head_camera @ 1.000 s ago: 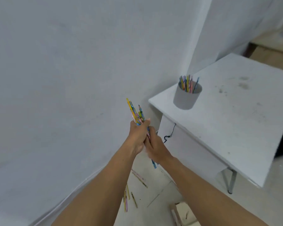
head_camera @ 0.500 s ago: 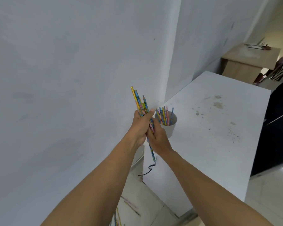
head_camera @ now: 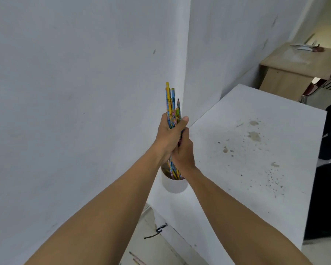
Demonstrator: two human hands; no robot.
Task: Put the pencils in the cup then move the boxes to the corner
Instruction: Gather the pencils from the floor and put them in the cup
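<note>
Pale floor, below and nearer than the cup [head_camera: 174,185], was seen to carry a few loose pencils [head_camera: 137,259], so the gathering was judged unfinished. The white cup was set at the table's near corner, close to its edges and to the wall, with some pencils already stood inside. Directly above the cup a bundle of pencils [head_camera: 171,106] was held upright and gripped by both hands. The right hand [head_camera: 183,152] was curled round the lower shafts and the left hand [head_camera: 169,132] wrapped round the middle. The lower tips reached about to the cup's mouth; contact with the pencils inside could not be told. Lowering this bundle in was judged the step in hand. The boxes, not in view, were left for later. Right of the cup the stained white table [head_camera: 246,150] lay open; beyond the cup a wooden desk [head_camera: 294,69] was seen.
</note>
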